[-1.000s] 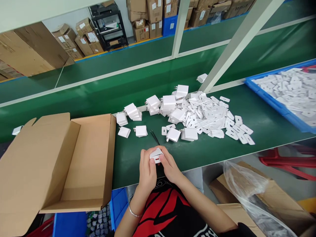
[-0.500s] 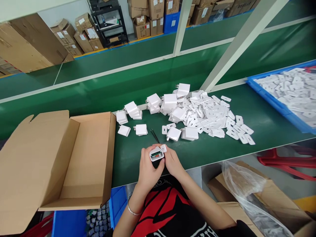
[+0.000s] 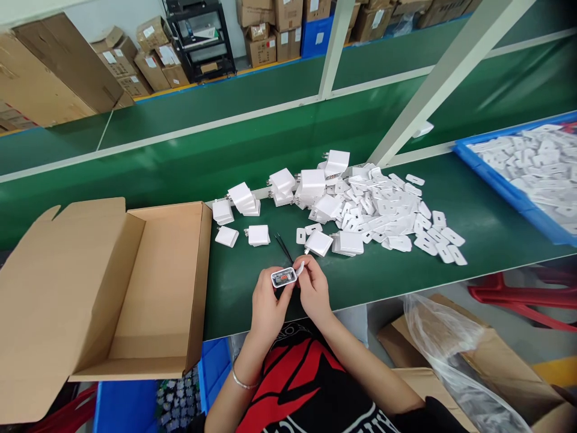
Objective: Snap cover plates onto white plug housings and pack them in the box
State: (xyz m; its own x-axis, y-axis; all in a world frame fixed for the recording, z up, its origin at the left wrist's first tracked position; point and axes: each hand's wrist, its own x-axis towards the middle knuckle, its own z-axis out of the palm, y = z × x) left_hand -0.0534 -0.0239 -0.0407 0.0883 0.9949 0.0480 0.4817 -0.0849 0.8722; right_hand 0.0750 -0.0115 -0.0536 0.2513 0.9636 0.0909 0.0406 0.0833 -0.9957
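Observation:
My left hand [image 3: 267,300] is closed around a white charger housing [image 3: 283,277] whose uncovered end faces up and shows the circuit parts inside. Between the fingers of my right hand [image 3: 314,288] is a small white end cap [image 3: 300,269], tilted beside the housing's right edge. Black tweezers [image 3: 283,248] lie on the green table just beyond my hands. Past them sit a loose end cap [image 3: 300,236] and several white chargers [image 3: 318,243]. A large heap of end caps [image 3: 383,207] spreads to the right.
An open cardboard box [image 3: 153,288] stands on the left of the table [image 3: 234,300]. A blue tray [image 3: 514,204] of white parts is at the right. White posts [image 3: 446,84] rise behind the heap. Below the table are a blue bin [image 3: 126,406] and a plastic-lined carton [image 3: 487,367].
The housing in my left hand has turned so its open end shows more fully. My right hand has tipped the end cap more edge-on. A white piece now shows behind the right post.

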